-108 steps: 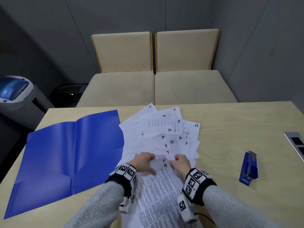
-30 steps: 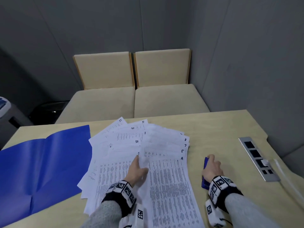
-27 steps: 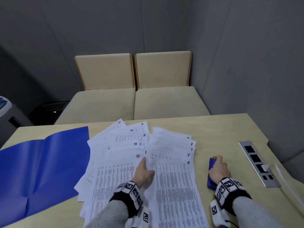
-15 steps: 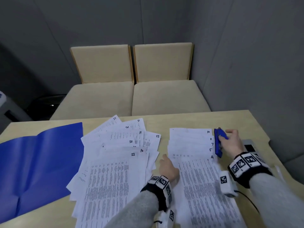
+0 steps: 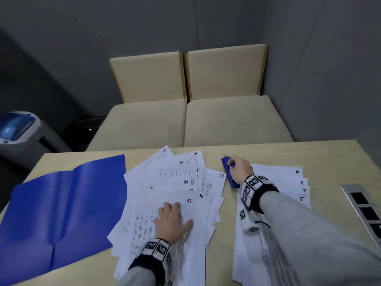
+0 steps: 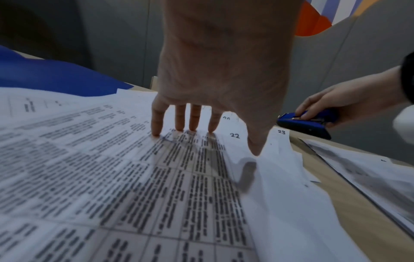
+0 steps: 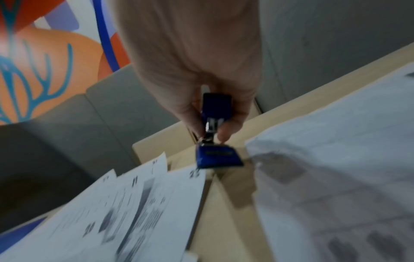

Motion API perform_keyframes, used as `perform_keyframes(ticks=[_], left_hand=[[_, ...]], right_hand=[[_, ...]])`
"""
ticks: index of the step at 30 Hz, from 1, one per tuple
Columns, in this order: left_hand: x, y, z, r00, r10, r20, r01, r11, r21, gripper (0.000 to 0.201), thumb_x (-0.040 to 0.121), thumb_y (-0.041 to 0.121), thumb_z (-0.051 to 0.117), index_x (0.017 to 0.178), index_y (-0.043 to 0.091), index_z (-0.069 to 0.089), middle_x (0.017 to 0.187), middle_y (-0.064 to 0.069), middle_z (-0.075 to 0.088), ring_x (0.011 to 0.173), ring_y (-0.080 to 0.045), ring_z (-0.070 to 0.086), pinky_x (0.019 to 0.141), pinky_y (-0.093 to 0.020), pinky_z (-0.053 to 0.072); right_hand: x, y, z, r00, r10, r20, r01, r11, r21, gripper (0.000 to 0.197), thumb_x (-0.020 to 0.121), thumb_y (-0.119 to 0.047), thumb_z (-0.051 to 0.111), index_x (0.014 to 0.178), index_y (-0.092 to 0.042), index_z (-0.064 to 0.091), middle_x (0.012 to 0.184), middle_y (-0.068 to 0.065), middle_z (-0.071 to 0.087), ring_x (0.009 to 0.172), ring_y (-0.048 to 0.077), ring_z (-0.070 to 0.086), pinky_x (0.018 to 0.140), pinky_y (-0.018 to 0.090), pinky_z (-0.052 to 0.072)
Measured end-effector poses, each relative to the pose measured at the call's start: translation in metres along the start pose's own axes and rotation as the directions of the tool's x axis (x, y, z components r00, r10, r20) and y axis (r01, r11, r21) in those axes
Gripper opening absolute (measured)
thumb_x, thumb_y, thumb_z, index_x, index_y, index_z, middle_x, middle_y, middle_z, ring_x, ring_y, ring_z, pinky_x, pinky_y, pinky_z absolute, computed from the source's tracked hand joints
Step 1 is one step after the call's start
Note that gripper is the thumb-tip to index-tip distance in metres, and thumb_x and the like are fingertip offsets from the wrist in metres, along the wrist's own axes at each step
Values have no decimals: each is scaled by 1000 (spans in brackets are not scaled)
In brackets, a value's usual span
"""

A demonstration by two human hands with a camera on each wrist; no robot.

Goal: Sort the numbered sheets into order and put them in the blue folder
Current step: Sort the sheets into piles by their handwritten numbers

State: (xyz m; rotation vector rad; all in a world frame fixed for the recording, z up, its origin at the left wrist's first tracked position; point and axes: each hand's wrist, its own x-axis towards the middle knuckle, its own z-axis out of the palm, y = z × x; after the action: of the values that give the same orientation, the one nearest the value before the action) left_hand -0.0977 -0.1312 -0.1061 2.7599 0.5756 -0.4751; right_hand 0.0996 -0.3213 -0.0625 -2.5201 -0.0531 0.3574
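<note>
My head cam looks down over the table (image 5: 268,153); wrist cams sit low behind each hand, close up (right one blurred); all three share the stapler (image 5: 229,172) and sheet 23 (image 6: 281,132)

Folder (image 5: 61,205) left of fanned sheets (image 5: 175,182); stapler (image 5: 229,174) between both piles (image 5: 288,182)

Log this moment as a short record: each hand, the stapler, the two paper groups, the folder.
left hand: flat, fingers straight, pressing on sheet 22
right hand: grips the stapler
stapler: blue, between the two paper groups
left pile: fanned, numbers 17, 21, 11, 23, 20, 16, 22 showing
right pile: 10, 8, 7, 5 showing
blue folder: open, flat on table, no sheets inside
</note>
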Motion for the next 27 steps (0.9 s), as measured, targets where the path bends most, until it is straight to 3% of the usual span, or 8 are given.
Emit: perform_keyframes(ticks=[6, 10, 13, 15, 18, 21, 24, 27], left_hand=[[3, -15, -7, 996, 86, 9, -86, 996, -2, 49, 86, 39, 52, 132, 24, 38, 129, -3, 36, 117, -20, 38, 87, -34, 49], [9, -28, -17, 982, 169, -89, -166, 985, 36, 42, 90, 26, 49, 131, 24, 39, 129, -3, 38, 114, -19, 41, 90, -33, 44], [20, -43, -28, 969, 210, -132, -191, 971, 142, 58, 85, 38, 55, 137, 23, 33, 132, -1, 38, 119, -21, 39, 100, -38, 36], [28, -51, -34, 970, 236, -66, -220, 957, 189, 67, 79, 48, 60, 135, 22, 34, 129, -1, 41, 119, -23, 40, 102, -41, 32], [39, -58, -41, 963, 264, 47, -267, 938, 219, 72, 74, 56, 65, 130, 23, 36, 123, -1, 42, 116, -22, 41, 103, -42, 30], [42, -59, -41, 931, 359, 61, -364, 914, 177, 46, 80, 41, 65, 119, 25, 47, 114, 1, 43, 114, -21, 41, 104, -38, 29], [35, -63, -32, 861, 506, 43, -507, 850, 145, 18, 89, 27, 55, 106, 24, 58, 102, 4, 38, 108, -20, 42, 103, -38, 30], [29, -72, -22, 811, 585, 13, -581, 803, 134, 15, 92, 31, 51, 103, 23, 58, 110, 2, 44, 107, -18, 42, 105, -36, 28]], right_hand=[[-6, -14, 30, 992, 40, 124, -14, 979, -206, 39, 89, -3, 48, 127, -11, 48, 131, 17, 40, 119, 36, 40, 92, 39, 42], [-38, -18, 26, 990, -123, -66, 100, 955, -280, 39, 87, -11, 52, 125, -21, 48, 139, 9, 31, 126, 30, 33, 98, 42, 33], [-82, -17, 44, 976, -214, 26, 216, 970, -107, 25, 92, -13, 44, 114, -18, 55, 120, 3, 48, 112, 21, 47, 90, 33, 41], [-106, -11, 68, 985, -110, 134, 99, 991, 89, 22, 93, -11, 40, 106, -16, 58, 109, 4, 57, 94, 19, 55, 79, 29, 46], [-124, 4, 106, 972, 155, 179, -209, 918, 337, 27, 89, -6, 45, 113, -10, 57, 93, 3, 59, 79, 20, 55, 69, 25, 44], [-129, 6, 124, 939, 299, 171, -344, 795, 500, 35, 86, -9, 54, 121, -11, 52, 86, 7, 58, 70, 22, 54, 67, 28, 45], [-120, 0, 124, 958, 276, 73, -275, 825, 494, 38, 87, -15, 57, 125, -18, 51, 94, 13, 58, 76, 22, 54, 71, 25, 42], [-112, -12, 119, 976, 218, 20, -202, 864, 461, 28, 83, -17, 64, 111, -14, 63, 86, 9, 51, 76, 19, 51, 70, 24, 39]])
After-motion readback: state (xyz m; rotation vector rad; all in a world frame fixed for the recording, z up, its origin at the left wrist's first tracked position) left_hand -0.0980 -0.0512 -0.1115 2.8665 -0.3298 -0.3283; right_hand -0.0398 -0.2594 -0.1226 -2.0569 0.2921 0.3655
